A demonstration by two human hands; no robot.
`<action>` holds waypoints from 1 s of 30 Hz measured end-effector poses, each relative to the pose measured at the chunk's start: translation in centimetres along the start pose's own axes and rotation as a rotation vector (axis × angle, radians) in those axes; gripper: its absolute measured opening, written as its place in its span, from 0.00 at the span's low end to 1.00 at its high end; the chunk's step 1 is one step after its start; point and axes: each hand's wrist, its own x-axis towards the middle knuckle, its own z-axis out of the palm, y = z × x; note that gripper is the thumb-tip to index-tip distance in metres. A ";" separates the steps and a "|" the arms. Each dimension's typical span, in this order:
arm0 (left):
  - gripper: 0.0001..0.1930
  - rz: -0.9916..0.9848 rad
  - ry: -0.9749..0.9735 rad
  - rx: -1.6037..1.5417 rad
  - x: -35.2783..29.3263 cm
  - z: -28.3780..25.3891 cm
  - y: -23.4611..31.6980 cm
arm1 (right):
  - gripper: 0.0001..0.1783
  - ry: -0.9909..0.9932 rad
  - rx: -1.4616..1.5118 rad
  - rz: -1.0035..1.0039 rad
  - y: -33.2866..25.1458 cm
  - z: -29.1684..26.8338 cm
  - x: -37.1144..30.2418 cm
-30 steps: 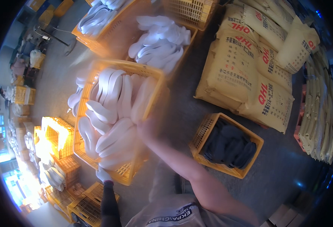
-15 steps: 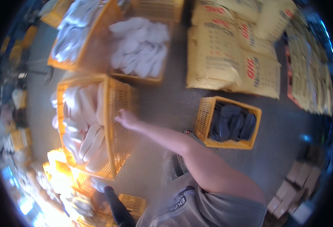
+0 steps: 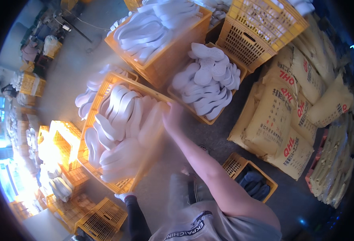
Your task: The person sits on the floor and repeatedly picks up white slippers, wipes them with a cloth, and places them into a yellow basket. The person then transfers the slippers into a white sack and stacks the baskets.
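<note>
A yellow plastic crate [image 3: 95,100], heaped with pale, sole-shaped pieces [image 3: 122,110] like shoe midsoles, stands tilted across the left middle of the head view. My bare right hand [image 3: 170,116] is closed on its right rim, near the far corner; blur softens the fingers. At the crate's near end, my left hand [image 3: 125,196], in a pale glove with a dark sleeve, grips the lower edge. The crate partly covers those left fingers.
Beyond are an orange crate [image 3: 144,72] of pale soles, a crate of white soles [image 3: 211,80] and a slatted yellow crate [image 3: 247,38]. Printed sacks [image 3: 269,116] are stacked at right. A small crate [image 3: 271,193] holds dark soles. More crates [image 3: 100,217] stand lower left.
My right hand, previously beside the crate with fingers apart, now holds its rim. The crate looks larger and turned. The whole view has rotated, shifting sacks and the dark-sole crate down and right.
</note>
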 end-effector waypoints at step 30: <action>0.47 0.105 0.323 0.015 19.4 29.3 15.2 | 0.09 0.044 -0.229 -0.195 -16.0 37.3 21.5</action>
